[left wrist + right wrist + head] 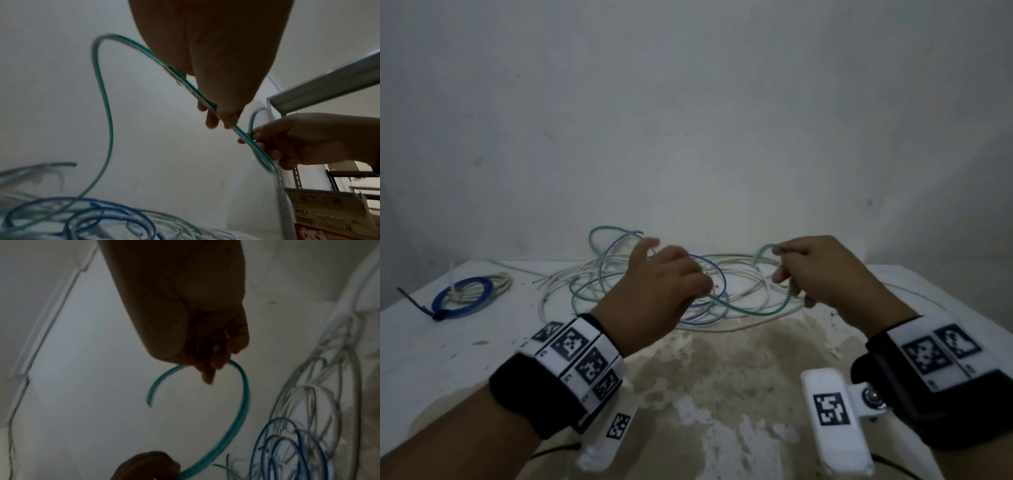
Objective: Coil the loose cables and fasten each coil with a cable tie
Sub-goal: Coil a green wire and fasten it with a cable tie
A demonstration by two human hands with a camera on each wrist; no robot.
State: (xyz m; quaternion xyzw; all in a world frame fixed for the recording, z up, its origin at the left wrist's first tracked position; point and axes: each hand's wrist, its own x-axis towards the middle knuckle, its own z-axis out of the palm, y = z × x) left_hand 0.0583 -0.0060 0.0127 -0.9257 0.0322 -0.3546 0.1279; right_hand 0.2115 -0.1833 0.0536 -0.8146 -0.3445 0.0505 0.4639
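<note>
First loop of the green cable point(753, 310) being formed: right hand point(822, 270) pinches its free end; left hand point(664, 291) grips its run; next, gather further turns from the tangle point(739, 274).

Glossy, translucent green plastic cable point(107, 104) above a matt white tabletop point(482, 346), its paint worn rough and brown; a dull metal shelf rail point(329, 84) nearby

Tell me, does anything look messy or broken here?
Yes. The table has a big brown patch where the white coat is flaking off. Behind it, loose cables lie in a tangled heap. Only the blue coil at the left is tied.
</note>
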